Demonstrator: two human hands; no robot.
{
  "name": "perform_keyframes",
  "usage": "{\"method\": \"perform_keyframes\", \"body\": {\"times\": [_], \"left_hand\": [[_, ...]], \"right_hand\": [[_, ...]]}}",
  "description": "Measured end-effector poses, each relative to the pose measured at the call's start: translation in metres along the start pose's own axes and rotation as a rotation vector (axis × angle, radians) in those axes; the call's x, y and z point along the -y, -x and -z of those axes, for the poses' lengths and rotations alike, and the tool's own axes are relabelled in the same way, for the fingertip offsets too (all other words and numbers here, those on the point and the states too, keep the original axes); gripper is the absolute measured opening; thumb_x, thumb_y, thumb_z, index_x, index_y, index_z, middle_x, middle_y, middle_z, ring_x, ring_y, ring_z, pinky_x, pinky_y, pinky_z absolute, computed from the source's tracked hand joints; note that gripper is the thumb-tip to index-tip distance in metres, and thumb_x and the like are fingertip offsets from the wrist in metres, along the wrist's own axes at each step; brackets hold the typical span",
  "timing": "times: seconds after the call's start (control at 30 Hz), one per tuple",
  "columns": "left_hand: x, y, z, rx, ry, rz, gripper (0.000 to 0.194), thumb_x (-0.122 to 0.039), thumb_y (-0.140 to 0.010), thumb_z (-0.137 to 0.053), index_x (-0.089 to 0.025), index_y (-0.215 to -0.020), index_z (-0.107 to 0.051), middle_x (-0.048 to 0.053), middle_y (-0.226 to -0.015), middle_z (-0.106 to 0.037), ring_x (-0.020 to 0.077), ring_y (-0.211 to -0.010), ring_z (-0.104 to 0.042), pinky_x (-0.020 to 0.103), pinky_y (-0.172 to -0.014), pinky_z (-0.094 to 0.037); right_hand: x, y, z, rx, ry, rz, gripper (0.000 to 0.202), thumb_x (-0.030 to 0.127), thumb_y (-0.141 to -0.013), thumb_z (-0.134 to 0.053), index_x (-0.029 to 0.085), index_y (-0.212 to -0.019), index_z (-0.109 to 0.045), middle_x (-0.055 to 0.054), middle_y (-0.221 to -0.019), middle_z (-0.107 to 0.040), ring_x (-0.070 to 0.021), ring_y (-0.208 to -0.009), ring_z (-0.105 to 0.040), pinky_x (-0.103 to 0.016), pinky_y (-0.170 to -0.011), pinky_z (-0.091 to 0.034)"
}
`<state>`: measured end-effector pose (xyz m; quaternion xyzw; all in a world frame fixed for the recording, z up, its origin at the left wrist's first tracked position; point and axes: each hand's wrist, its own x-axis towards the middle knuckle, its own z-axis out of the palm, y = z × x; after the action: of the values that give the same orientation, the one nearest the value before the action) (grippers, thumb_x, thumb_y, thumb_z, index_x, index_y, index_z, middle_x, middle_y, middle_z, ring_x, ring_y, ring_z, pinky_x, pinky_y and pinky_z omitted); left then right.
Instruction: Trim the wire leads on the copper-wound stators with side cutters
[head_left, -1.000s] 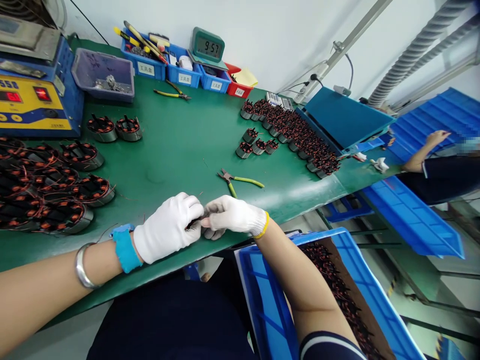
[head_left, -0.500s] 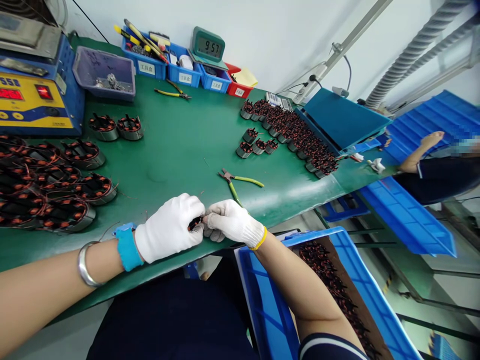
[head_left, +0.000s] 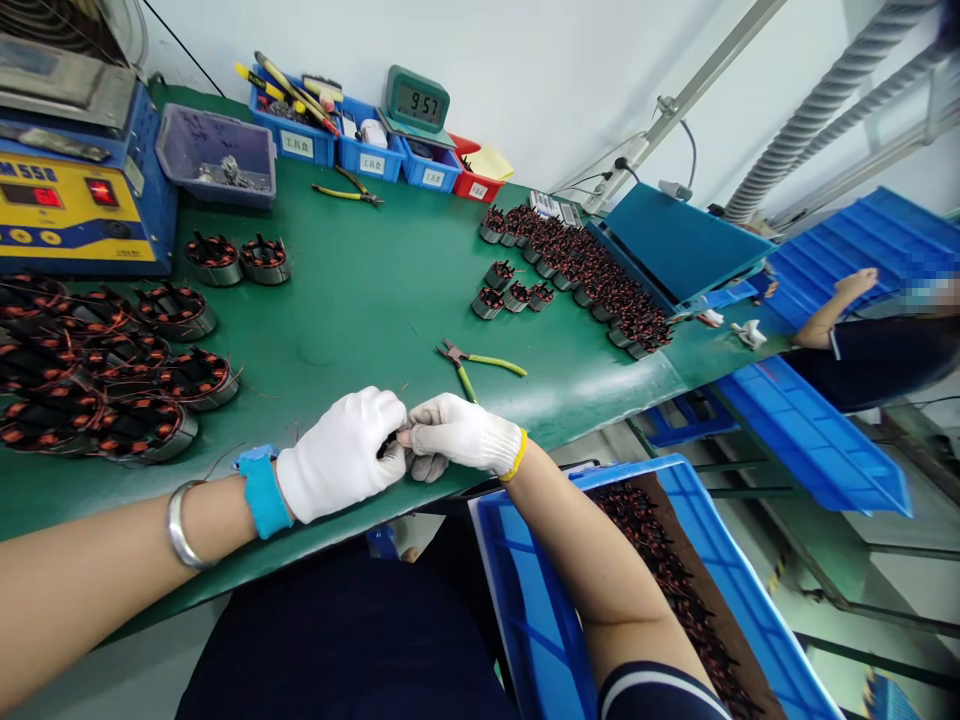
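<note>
Near the front edge of the green bench [head_left: 352, 300], the left hand [head_left: 341, 455] clasps a mostly hidden dark part [head_left: 388, 443]; the right hand [head_left: 463, 434] meets it, its grip I can't tell. A slack hold could drop it; the right glove could snag the pliers [head_left: 487, 363] just beyond.

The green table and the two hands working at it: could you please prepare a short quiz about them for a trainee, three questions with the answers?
1. Multiple choice: what colour are the handles of the pliers nearest to the right hand?
A) red
B) yellow-green
C) blue

2. True or false: the left hand holds a dark part, mostly hidden by the gloves.

3. Fill in: the clock at the back reads ____.

Key: 1. B; 2. true; 3. 9:57
</note>
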<state>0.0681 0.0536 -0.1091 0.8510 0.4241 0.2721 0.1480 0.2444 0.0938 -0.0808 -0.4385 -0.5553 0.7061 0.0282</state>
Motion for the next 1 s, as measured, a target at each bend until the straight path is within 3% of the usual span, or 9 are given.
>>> {"method": "perform_keyframes", "body": {"times": [0.07,0.3,0.43,0.57,0.67,0.73,0.83,0.9,1.0], "left_hand": [[-0.001,0.002,0.002,-0.003,0.022,0.046,0.004,-0.018,-0.074,-0.047,-0.018,-0.078,-0.045,0.004,-0.077,-0.048,0.0199,-0.072,-0.046,0.035,-0.065,-0.041],[-0.001,0.008,0.015,0.065,0.297,0.16,0.052,-0.025,-0.068,-0.058,-0.016,-0.118,-0.044,0.01,-0.113,-0.055,0.0232,-0.103,-0.056,0.038,-0.091,-0.047],[0.002,0.003,0.021,0.097,0.416,0.25,0.066,-0.034,-0.065,-0.066,-0.017,-0.124,-0.043,0.01,-0.119,-0.056,0.0242,-0.106,-0.058,0.038,-0.093,-0.048],[0.001,-0.001,0.036,0.11,0.588,0.423,0.062,-0.048,-0.069,-0.064,-0.018,-0.121,-0.046,0.007,-0.102,-0.063,0.02,-0.08,-0.063,0.034,-0.071,-0.053],[-0.002,-0.003,0.049,0.406,0.82,0.599,0.053,-0.059,-0.082,-0.048,-0.017,-0.115,-0.049,0.001,-0.064,-0.061,0.014,-0.048,-0.053,0.024,-0.042,-0.04],[-0.005,-0.004,0.054,0.557,0.938,0.628,0.047,-0.056,-0.085,-0.046,-0.017,-0.112,-0.05,-0.002,-0.051,-0.055,0.0114,-0.039,-0.046,0.02,-0.035,-0.03],[-0.01,-0.005,0.05,0.39,1.05,0.576,0.042,-0.044,-0.083,-0.057,-0.02,-0.115,-0.044,-0.002,-0.063,-0.06,0.0096,-0.041,-0.049,0.02,-0.038,-0.04],[-0.013,-0.003,0.045,0.194,1.037,0.495,0.044,-0.034,-0.078,-0.064,-0.021,-0.115,-0.044,0.006,-0.094,-0.066,0.0141,-0.06,-0.062,0.028,-0.053,-0.054],[-0.011,0.004,0.039,-0.022,0.75,0.257,0.038,-0.025,-0.073,-0.067,-0.022,-0.108,-0.052,0.014,-0.144,-0.039,0.0258,-0.104,-0.062,0.041,-0.083,-0.057]], "right_hand": [[-0.001,0.001,0.0,0.019,-0.011,0.036,0.04,0.049,-0.068,-0.075,0.011,-0.072,-0.061,-0.003,-0.057,-0.066,-0.01,-0.046,-0.06,-0.02,-0.049,-0.052],[-0.013,0.007,-0.003,-0.052,-0.049,0.159,0.035,0.046,-0.071,-0.07,0.011,-0.073,-0.064,-0.003,-0.061,-0.066,-0.0112,-0.048,-0.062,-0.021,-0.048,-0.052],[-0.019,0.01,-0.004,-0.136,-0.036,0.254,0.029,0.039,-0.078,-0.063,0.011,-0.071,-0.064,-0.005,-0.066,-0.067,-0.0099,-0.049,-0.06,-0.02,-0.048,-0.05],[-0.015,0.019,-0.008,-0.222,-0.023,0.294,0.027,0.037,-0.079,-0.061,0.012,-0.07,-0.063,-0.004,-0.066,-0.067,-0.0086,-0.048,-0.058,-0.018,-0.047,-0.047],[-0.011,0.027,-0.012,-0.234,-0.049,0.342,0.026,0.037,-0.079,-0.061,0.012,-0.068,-0.063,-0.004,-0.065,-0.066,-0.0077,-0.047,-0.056,-0.017,-0.045,-0.045],[-0.009,0.03,-0.013,-0.239,-0.077,0.362,0.026,0.036,-0.079,-0.061,0.013,-0.067,-0.063,-0.003,-0.063,-0.066,-0.0071,-0.045,-0.054,-0.017,-0.044,-0.044],[-0.009,0.03,-0.01,-0.249,-0.129,0.367,0.027,0.037,-0.077,-0.062,0.013,-0.066,-0.063,-0.003,-0.061,-0.065,-0.0072,-0.042,-0.053,-0.017,-0.041,-0.043],[-0.01,0.029,-0.008,-0.255,-0.172,0.376,0.027,0.038,-0.076,-0.063,0.013,-0.065,-0.063,-0.002,-0.059,-0.065,-0.0076,-0.04,-0.053,-0.017,-0.039,-0.042],[-0.011,0.028,-0.004,-0.263,-0.241,0.423,0.026,0.037,-0.074,-0.064,0.013,-0.064,-0.063,-0.002,-0.056,-0.064,-0.0079,-0.037,-0.051,-0.017,-0.035,-0.04]]}}
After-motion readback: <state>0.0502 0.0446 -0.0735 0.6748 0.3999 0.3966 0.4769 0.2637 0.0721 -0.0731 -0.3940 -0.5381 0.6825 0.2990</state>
